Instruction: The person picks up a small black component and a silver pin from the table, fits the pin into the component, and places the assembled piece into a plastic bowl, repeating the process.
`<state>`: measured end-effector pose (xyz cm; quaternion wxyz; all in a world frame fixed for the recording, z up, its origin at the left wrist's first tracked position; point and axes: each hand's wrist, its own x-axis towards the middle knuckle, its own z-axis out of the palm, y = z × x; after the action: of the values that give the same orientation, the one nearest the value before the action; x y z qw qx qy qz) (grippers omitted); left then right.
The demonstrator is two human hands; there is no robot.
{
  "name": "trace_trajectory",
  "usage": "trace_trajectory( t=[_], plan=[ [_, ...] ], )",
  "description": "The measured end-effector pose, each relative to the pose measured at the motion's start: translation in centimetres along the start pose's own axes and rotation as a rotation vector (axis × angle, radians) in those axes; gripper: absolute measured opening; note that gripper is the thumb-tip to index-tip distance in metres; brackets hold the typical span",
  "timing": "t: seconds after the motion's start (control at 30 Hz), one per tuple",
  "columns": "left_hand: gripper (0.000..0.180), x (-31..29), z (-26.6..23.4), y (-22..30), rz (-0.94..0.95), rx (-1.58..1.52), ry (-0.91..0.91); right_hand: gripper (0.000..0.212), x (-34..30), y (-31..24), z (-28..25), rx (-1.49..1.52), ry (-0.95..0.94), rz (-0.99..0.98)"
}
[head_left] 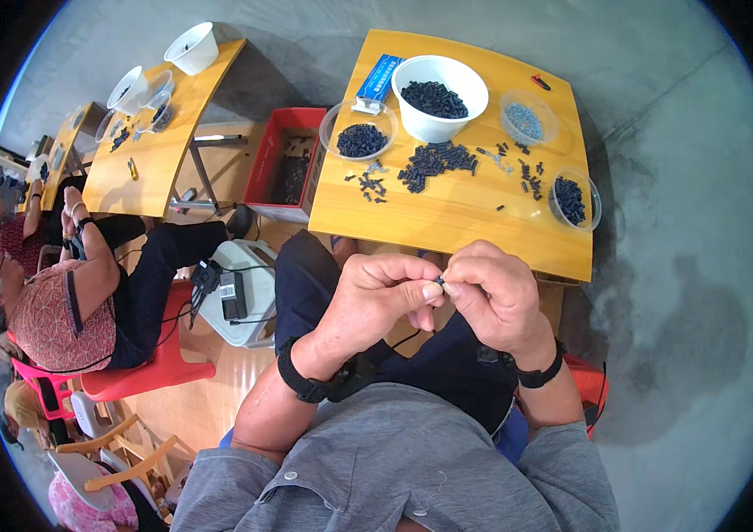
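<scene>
In front of my body, just short of the table's near edge, my left hand (381, 288) and my right hand (496, 297) meet fingertip to fingertip. Both are closed in a pinch on one small dark part (440, 279); the fingers cover most of it, so its exact kind does not show. On the yellow table (465, 226) beyond lies a loose pile of short black parts (434, 166). Smaller groups of similar parts (531, 182) are scattered around it. A white tub (429, 127) full of black pieces stands behind the pile.
Clear dishes hold dark parts (361, 140), pale bluish pieces (522, 120) and more dark parts (569, 199). A blue box (381, 78) and a red-and-black tool (541, 82) lie farther back. Left are a red bin (261, 177), a grey stool (239, 306) and a seated person (66, 310).
</scene>
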<state>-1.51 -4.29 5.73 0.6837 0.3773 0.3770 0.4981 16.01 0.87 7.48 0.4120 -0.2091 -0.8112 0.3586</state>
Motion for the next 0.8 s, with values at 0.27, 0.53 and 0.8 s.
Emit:
trace_trajectory(
  t=[0.27, 0.53, 0.8],
  plan=[
    [0.008, 0.4, -0.6, -0.8, -0.030, 0.041, 0.013, 0.010, -0.7, 1.0, 1.0, -0.032, -0.013, 0.036],
    [0.008, 0.7, -1.0, -2.4, -0.142, 0.098, 0.058, 0.009, -1.5, 1.7, 0.5, 0.123, -0.162, 0.314],
    [0.008, 1.2, -0.4, -3.0, -0.115, 0.045, 0.030, 0.007, -2.9, 5.5, -1.0, 0.403, -0.054, 0.745]
  ],
)
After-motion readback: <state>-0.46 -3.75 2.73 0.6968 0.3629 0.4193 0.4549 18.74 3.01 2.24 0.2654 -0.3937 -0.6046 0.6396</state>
